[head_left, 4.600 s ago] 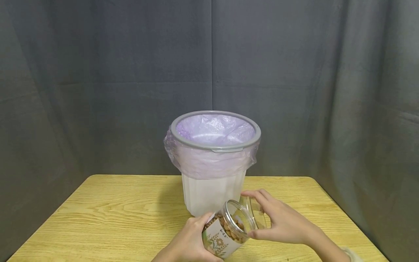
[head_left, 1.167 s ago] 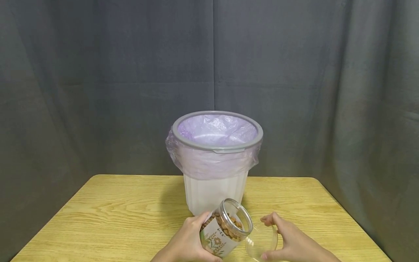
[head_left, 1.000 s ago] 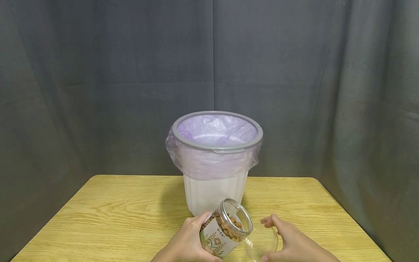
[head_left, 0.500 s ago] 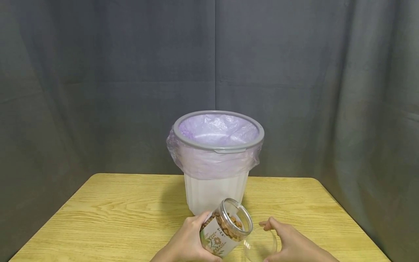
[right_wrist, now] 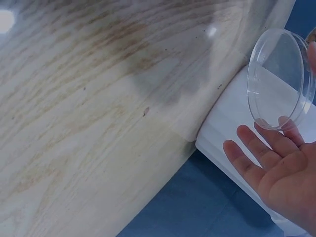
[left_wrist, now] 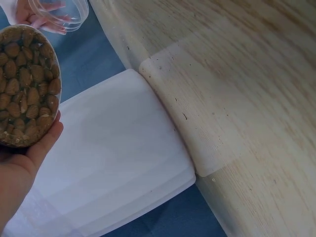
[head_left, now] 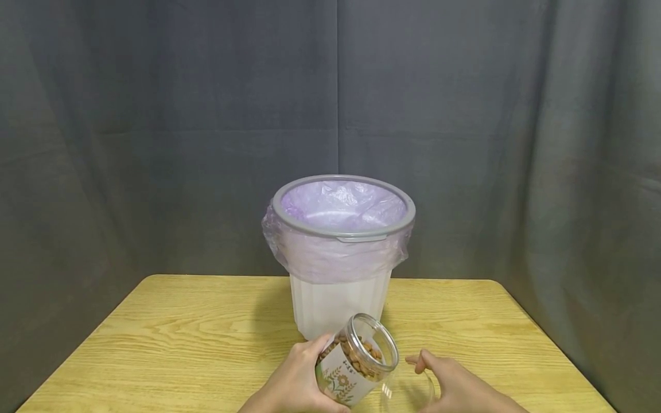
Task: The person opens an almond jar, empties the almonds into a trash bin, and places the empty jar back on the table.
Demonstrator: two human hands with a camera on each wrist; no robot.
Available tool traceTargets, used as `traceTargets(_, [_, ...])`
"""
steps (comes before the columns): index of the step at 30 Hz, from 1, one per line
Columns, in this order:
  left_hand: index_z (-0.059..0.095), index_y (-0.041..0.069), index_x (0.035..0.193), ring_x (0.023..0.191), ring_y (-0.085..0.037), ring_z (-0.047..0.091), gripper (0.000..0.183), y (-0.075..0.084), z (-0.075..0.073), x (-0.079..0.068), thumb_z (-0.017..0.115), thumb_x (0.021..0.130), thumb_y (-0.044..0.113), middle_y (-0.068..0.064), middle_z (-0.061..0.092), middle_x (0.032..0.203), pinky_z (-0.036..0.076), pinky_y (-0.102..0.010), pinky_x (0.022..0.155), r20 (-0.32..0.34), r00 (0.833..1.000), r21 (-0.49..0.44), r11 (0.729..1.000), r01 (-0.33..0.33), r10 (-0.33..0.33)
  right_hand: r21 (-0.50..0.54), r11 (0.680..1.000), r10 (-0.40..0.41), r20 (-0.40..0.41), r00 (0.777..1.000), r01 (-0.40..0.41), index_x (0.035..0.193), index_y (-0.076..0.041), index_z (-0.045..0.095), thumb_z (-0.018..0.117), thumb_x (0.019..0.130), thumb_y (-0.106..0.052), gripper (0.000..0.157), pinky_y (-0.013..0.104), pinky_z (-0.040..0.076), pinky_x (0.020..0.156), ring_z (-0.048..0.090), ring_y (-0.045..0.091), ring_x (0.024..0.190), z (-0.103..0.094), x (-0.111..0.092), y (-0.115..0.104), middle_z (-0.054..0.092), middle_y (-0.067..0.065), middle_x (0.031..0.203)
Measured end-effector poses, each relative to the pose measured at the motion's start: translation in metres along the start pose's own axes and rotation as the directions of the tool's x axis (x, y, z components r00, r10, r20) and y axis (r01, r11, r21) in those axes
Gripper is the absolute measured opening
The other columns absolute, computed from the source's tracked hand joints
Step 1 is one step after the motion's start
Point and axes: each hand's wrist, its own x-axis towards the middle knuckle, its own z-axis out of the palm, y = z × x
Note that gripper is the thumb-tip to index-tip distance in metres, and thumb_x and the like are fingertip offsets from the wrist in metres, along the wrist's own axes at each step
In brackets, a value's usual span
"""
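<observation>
My left hand (head_left: 299, 378) grips a clear jar (head_left: 343, 373) with a white flower-printed label, tilted with its uncovered mouth up and to the right. Brown almonds (left_wrist: 27, 84) fill much of it, packed against the base in the left wrist view. Low at the right, my right hand (head_left: 454, 387) pinches a round transparent lid (right_wrist: 276, 79) by its edge. Thumb and fingertips hold the lid on edge beside the jar's mouth, while the other fingers (right_wrist: 242, 160) stretch out. In the head view the lid's lower part runs off the bottom edge.
Right behind the jar stands a white bin (head_left: 338, 304) with a grey rim (head_left: 343, 232) and a purple bag (head_left: 335, 258) folded over its outside. It stands on a wood-grain table (head_left: 181, 332). Grey curtains (head_left: 206, 143) close off the back and sides.
The lid was up against the jar's mouth in the earliest frame; my right hand has since drawn it away, down and to the right. Lately it sinks slightly lower. The left hand and jar stay nearly still.
</observation>
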Motion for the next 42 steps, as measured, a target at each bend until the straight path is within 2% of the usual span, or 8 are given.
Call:
traceTargets(7, [0.045, 0.014, 0.118, 0.082, -0.004, 0.056, 0.073, 0.0, 0.0, -0.001, 0.082, 0.059, 0.036, 0.005, 0.058, 0.097, 0.047, -0.019, 0.069, 0.001, 1.0, -0.017, 1.0, 0.01, -0.01, 0.069, 0.997, 0.032, 0.053, 0.998, -0.036, 0.089, -0.01, 0.047, 0.074, 0.068, -0.042, 0.047, 0.023, 0.042, 0.063, 0.054, 0.013, 0.088, 0.004, 0.001, 0.004, 0.055, 0.019, 0.116])
traceTargets(15, [0.045, 0.014, 0.119, 0.082, -0.004, 0.055, 0.072, -0.001, 0.001, -0.001, 0.081, 0.061, 0.038, 0.005, 0.058, 0.098, 0.047, -0.019, 0.069, 0.003, 1.0, -0.019, 1.0, 0.001, -0.001, 0.189, 0.981, 0.023, 0.094, 0.995, -0.04, 0.083, -0.006, 0.045, 0.077, 0.068, -0.032, 0.045, 0.019, 0.039, 0.046, 0.046, -0.001, 0.052, 0.007, 0.0, 0.006, 0.049, 0.031, 0.116])
traceTargets(21, [0.045, 0.014, 0.12, 0.083, -0.004, 0.055, 0.074, -0.002, 0.002, -0.001, 0.08, 0.061, 0.04, 0.006, 0.058, 0.098, 0.047, -0.018, 0.069, 0.003, 1.0, -0.004, 1.0, 0.002, -0.002, 0.1, 0.994, 0.028, 0.098, 0.995, -0.038, 0.08, -0.009, 0.046, 0.076, 0.069, -0.036, 0.041, 0.019, 0.038, 0.05, 0.056, 0.009, 0.073, 0.007, 0.001, 0.007, 0.054, 0.027, 0.113])
traceTargets(26, [0.044, 0.014, 0.122, 0.084, -0.004, 0.055, 0.076, -0.001, 0.002, -0.001, 0.08, 0.061, 0.04, 0.005, 0.058, 0.1, 0.047, -0.019, 0.07, 0.0, 1.0, -0.008, 1.0, 0.0, 0.0, 0.097, 0.994, 0.03, 0.113, 0.993, -0.041, 0.078, -0.01, 0.047, 0.075, 0.07, -0.037, 0.04, 0.017, 0.034, 0.044, 0.055, 0.006, 0.068, 0.007, 0.001, 0.008, 0.054, 0.028, 0.113])
traceTargets(30, [0.043, 0.015, 0.122, 0.084, -0.004, 0.056, 0.076, -0.001, 0.002, -0.001, 0.081, 0.061, 0.039, 0.005, 0.058, 0.1, 0.047, -0.019, 0.07, 0.001, 1.0, -0.016, 1.0, 0.003, -0.003, 0.095, 0.995, 0.015, 0.125, 0.992, -0.027, 0.078, -0.009, 0.048, 0.073, 0.072, -0.036, 0.037, 0.016, 0.03, 0.04, 0.046, 0.0, 0.057, 0.008, 0.002, 0.01, 0.053, 0.029, 0.113])
traceTargets(34, [0.044, 0.016, 0.121, 0.083, -0.004, 0.055, 0.075, -0.001, 0.002, 0.0, 0.081, 0.06, 0.038, 0.005, 0.058, 0.098, 0.047, -0.018, 0.069, -0.001, 1.0, -0.019, 1.0, 0.008, -0.008, 0.075, 0.997, 0.015, 0.129, 0.992, -0.025, 0.079, -0.01, 0.049, 0.073, 0.072, -0.036, 0.036, 0.017, 0.035, 0.043, 0.043, 0.0, 0.061, 0.009, 0.003, 0.011, 0.054, 0.028, 0.113])
traceTargets(38, [0.044, 0.015, 0.121, 0.082, -0.004, 0.055, 0.076, -0.001, 0.002, 0.0, 0.082, 0.059, 0.037, 0.006, 0.058, 0.097, 0.047, -0.018, 0.068, -0.003, 1.0, -0.019, 1.0, 0.005, -0.005, 0.075, 0.997, 0.027, 0.131, 0.991, -0.037, 0.079, -0.009, 0.049, 0.074, 0.072, -0.035, 0.037, 0.018, 0.037, 0.045, 0.056, 0.012, 0.079, 0.009, 0.004, 0.011, 0.054, 0.028, 0.113])
traceTargets(42, [0.043, 0.014, 0.123, 0.083, -0.004, 0.055, 0.078, -0.001, 0.003, 0.0, 0.083, 0.059, 0.034, 0.006, 0.058, 0.098, 0.047, -0.018, 0.069, 0.003, 1.0, -0.019, 1.0, 0.008, -0.008, 0.063, 0.997, 0.024, 0.127, 0.992, -0.032, 0.087, -0.003, 0.054, 0.074, 0.072, -0.035, 0.04, 0.019, 0.041, 0.051, 0.052, 0.005, 0.072, 0.009, 0.004, 0.011, 0.059, 0.021, 0.105])
